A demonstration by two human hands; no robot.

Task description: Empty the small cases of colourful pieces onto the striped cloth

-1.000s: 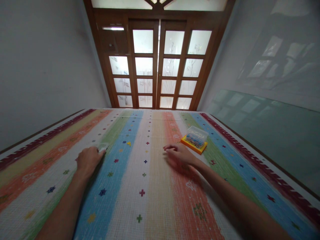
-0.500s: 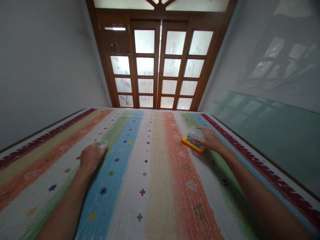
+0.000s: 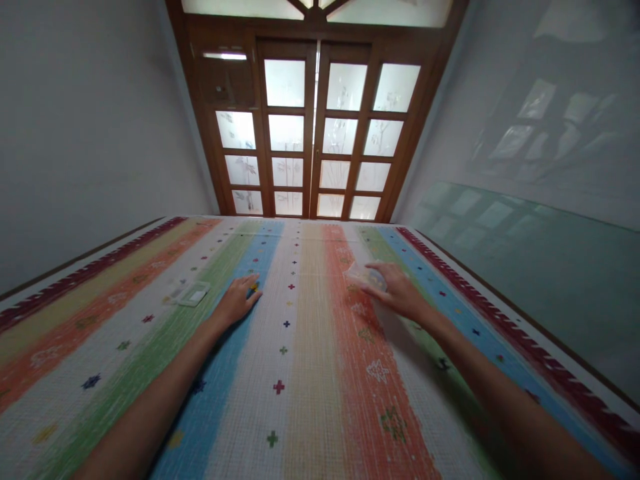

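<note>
My left hand [image 3: 239, 299] is low over the blue stripe of the cloth. Its thumb and fingers close around a small yellow piece [image 3: 255, 288], mostly hidden by them. To the left of that hand lies a clear plastic case [image 3: 194, 294], open and flat on the cloth. My right hand [image 3: 395, 287] grips a clear plastic box [image 3: 367, 275] over the orange stripe. Blur and the fingers hide what is inside the box.
A striped cloth [image 3: 315, 373] with small printed figures covers the table. Beyond its far edge stand wooden doors [image 3: 313, 127] with frosted panes. A glass sheet [image 3: 540, 240] stands along the right, and walls flank both sides.
My left hand let go of the clear case and moved right to the yellow piece. My right hand shifted slightly left and turned its box; the yellow-orange base no longer shows.
</note>
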